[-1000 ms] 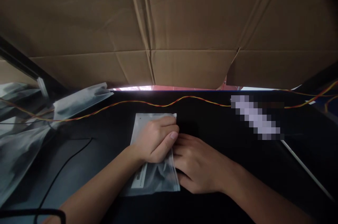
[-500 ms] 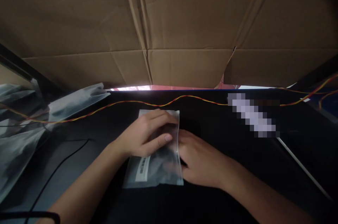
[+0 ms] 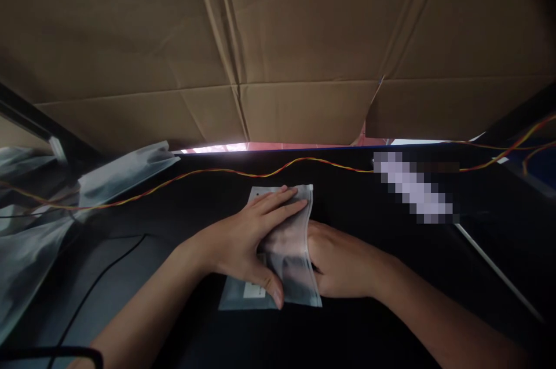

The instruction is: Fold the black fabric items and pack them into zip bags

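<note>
Zip bag [image 3: 299, 283]. Left hand [image 3: 238, 236]: spread wide atop. Right hand [image 3: 345, 263]: fingers behind film, grip unclear. Risk: film creasing, from snagging knuckles.

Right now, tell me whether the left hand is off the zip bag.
No, the left hand lies spread across the zip bag.

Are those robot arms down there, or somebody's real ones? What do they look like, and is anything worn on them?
They're a person's: the left hand and right hand are ungloved. No sleeve, watch or bracelet shows on the wrists or forearms. No ring shows on the left; the right's fingers are mostly hidden, so I can't tell there.
</note>
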### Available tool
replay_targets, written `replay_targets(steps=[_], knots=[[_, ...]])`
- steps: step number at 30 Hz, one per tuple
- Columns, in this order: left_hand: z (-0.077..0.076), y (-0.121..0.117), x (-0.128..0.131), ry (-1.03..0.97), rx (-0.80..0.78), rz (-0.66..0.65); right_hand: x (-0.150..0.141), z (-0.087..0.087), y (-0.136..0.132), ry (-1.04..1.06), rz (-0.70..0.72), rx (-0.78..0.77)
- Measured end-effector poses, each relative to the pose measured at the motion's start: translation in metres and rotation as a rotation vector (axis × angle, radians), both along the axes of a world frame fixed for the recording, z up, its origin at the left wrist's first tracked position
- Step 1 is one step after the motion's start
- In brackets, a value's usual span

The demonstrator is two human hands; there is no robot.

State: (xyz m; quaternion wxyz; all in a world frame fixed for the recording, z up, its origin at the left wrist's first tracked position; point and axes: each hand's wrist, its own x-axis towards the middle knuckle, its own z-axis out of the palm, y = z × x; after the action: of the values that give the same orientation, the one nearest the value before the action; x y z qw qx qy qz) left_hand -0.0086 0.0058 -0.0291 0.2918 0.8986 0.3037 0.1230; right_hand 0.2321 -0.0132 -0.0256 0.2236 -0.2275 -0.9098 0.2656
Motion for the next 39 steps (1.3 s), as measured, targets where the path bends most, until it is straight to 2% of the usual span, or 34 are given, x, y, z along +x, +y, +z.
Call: replay_targets(steps=[3, 5, 7, 11, 12, 14, 16, 21, 24, 29, 31, 36, 39], knots=[[-0.001, -0.001, 0.001, -0.028, 0.024, -0.013, -0.014, -0.014, -0.001, 0.101, 0.036, -0.076], [-0.001, 0.000, 0.002, -0.025, 0.034, -0.017, -0.018, -0.017, -0.002, 0.153, 0.018, -0.084], [-0.001, 0.001, 0.001, -0.002, 0.015, -0.003, -0.013, -0.012, -0.001, 0.142, 0.023, -0.178], [-0.001, 0.006, -0.005, 0.041, -0.071, 0.020, 0.020, 0.014, 0.013, 0.012, 0.102, -0.570], [-0.002, 0.007, -0.006, 0.044, -0.088, 0.019, 0.029, 0.018, 0.018, 0.004, 0.103, -0.589], [-0.004, 0.008, -0.008, 0.039, -0.106, 0.015, 0.040, 0.023, 0.025, -0.014, 0.059, -0.553], [-0.005, 0.008, -0.007, 0.034, -0.100, 0.026, 0.040, 0.022, 0.026, -0.044, 0.037, -0.463], [-0.002, 0.004, -0.005, 0.057, -0.078, 0.028, 0.007, 0.004, 0.006, -0.084, 0.075, -0.274], [0.002, 0.003, -0.003, 0.057, -0.051, 0.003, -0.010, -0.008, -0.002, -0.008, 0.084, -0.224], [0.005, 0.000, 0.005, 0.028, 0.023, -0.014, -0.025, -0.024, -0.002, 0.174, -0.014, -0.100], [0.005, -0.001, 0.008, 0.019, 0.032, -0.013, -0.026, -0.026, 0.000, 0.199, -0.020, -0.096], [0.009, 0.001, 0.007, -0.057, -0.040, -0.057, -0.023, -0.021, 0.001, 0.124, 0.202, -0.199], [0.010, 0.000, 0.008, -0.085, -0.056, -0.069, -0.024, -0.019, -0.004, 0.155, 0.178, -0.208]])
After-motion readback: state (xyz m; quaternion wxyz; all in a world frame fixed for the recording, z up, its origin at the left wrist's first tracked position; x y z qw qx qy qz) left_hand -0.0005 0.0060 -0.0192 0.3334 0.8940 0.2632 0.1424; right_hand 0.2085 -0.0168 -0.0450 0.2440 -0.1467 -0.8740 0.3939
